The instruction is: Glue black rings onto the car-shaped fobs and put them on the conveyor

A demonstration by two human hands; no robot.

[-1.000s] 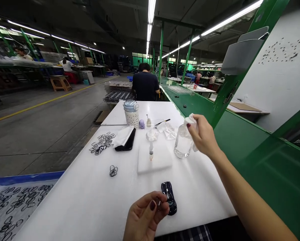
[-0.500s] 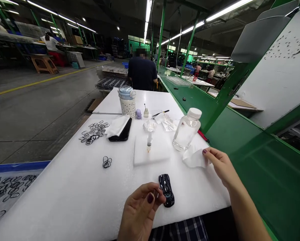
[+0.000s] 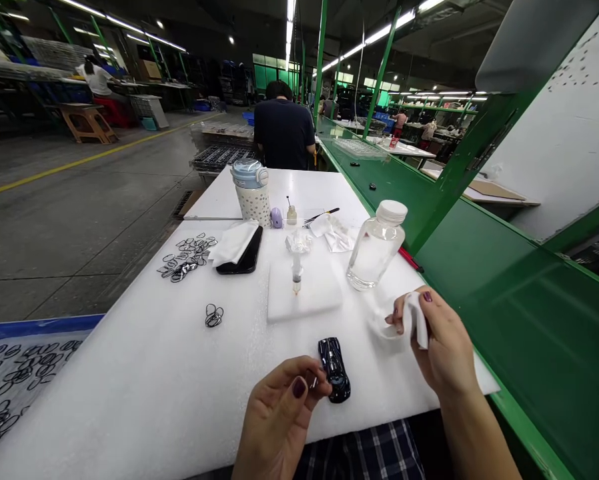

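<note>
Right hand (image 3: 444, 347): we see the fingers clamped on a thin, folded white tissue (image 3: 416, 321), held above the right side of the white, foam-covered worktop (image 3: 154, 373). Left hand (image 3: 282, 417): we find thumb and fingertips drawn close together, with a small glint between them; we cannot tell what it is or whether they grip it.

A glossy black toy car (image 3: 335, 373) lies on the worktop just beside the left fingertips; we cannot tell whether they touch it. Beyond it we record a flat white foam block (image 3: 304, 308) bearing a clear plastic syringe (image 3: 297, 275), tip towards us. To the block's right stands a clear bottle with a white cap (image 3: 375, 253), upright, near the tissue. On the left we note a small cluster of thin black rings (image 3: 214, 316) and, farther off, a larger heap of similar rings (image 3: 185, 259).
</note>
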